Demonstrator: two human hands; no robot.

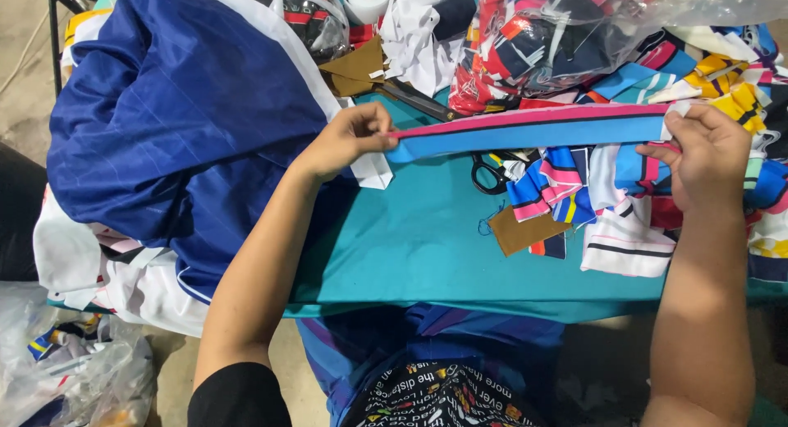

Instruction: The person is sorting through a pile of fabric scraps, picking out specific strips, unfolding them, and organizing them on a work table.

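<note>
You're stretching the blue-pink fabric strip [525, 130] taut across mid-frame, left hand [349, 140] & right hand [706, 152] each pinching an end. Next probably needs even tension, edges aligned.

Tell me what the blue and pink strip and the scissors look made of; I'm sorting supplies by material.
The strip, stretched between the left hand and right hand, looks like thin knit or woven cloth, matte: it folds softly along its length. The scissors show black, probably plastic, handles; their blades are hidden, so the metal is only assumed.
</note>
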